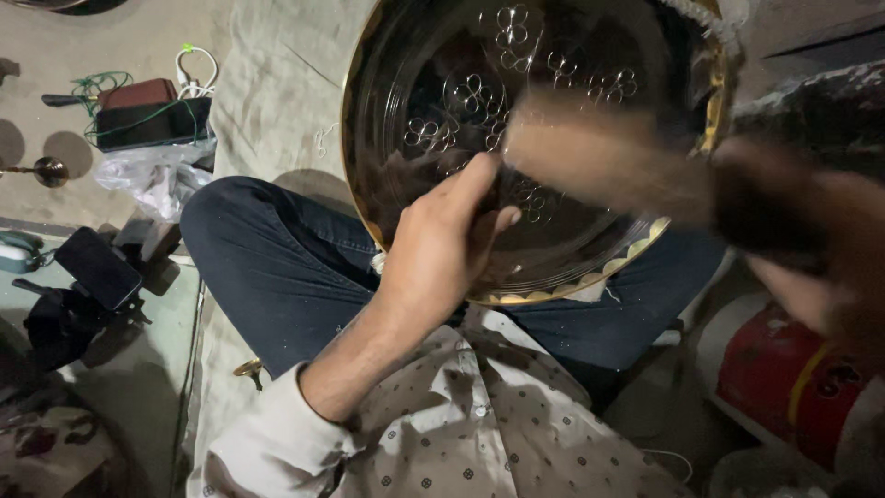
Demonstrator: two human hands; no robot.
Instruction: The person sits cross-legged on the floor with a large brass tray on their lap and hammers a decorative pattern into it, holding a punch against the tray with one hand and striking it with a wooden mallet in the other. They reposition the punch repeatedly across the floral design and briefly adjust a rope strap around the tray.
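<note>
I see the left hand (441,242) clamped on the rim of the big shiny engraved metal bowl (433,101) | right hand (811,240) — blurry, can't tell its grip — over the bowl.

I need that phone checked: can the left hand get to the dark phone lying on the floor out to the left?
Probably yes. The left hand rests on the big metal tray; the phone lies beyond the knee, nothing covering it, though it's a long sideways stretch.
</note>
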